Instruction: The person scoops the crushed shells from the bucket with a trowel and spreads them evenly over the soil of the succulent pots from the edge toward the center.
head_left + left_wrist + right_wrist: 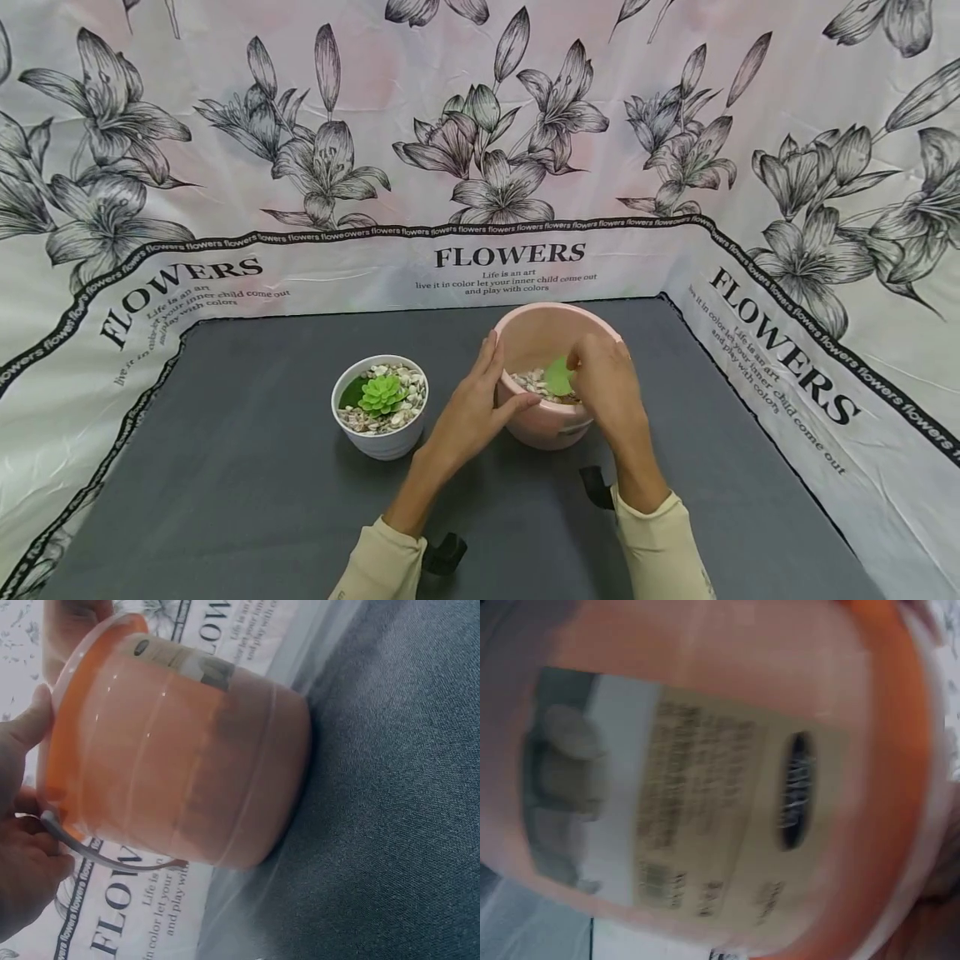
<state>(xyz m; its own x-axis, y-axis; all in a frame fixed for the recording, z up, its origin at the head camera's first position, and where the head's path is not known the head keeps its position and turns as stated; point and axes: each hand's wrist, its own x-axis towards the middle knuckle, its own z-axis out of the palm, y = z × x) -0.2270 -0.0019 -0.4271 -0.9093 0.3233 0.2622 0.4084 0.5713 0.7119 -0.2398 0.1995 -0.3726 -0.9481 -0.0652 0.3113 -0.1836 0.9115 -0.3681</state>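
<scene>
A pink bucket (536, 429) stands upright on the dark grey table, with small pale pebbles (531, 382) inside. My left hand (474, 406) holds its left side at the rim, thumb along the front edge and fingers further back. In the left wrist view those fingers curl by the rim near the bucket's thin handle (112, 862). Over the bucket's right side, my right hand (609, 385) reaches in with bent fingers. It pinches a flat, rounded, light-green piece (558, 377) above the pebbles; its lower part is hidden. A paper label (720, 802) fills the blurred right wrist view.
Left of the bucket stands a white pot (386, 442) with pebbles and a green succulent (382, 395). Flower-printed cloth (495, 267) rises behind the grey table (247, 467) and along both sides. Black straps (446, 554) hang at the cream sleeves (382, 558).
</scene>
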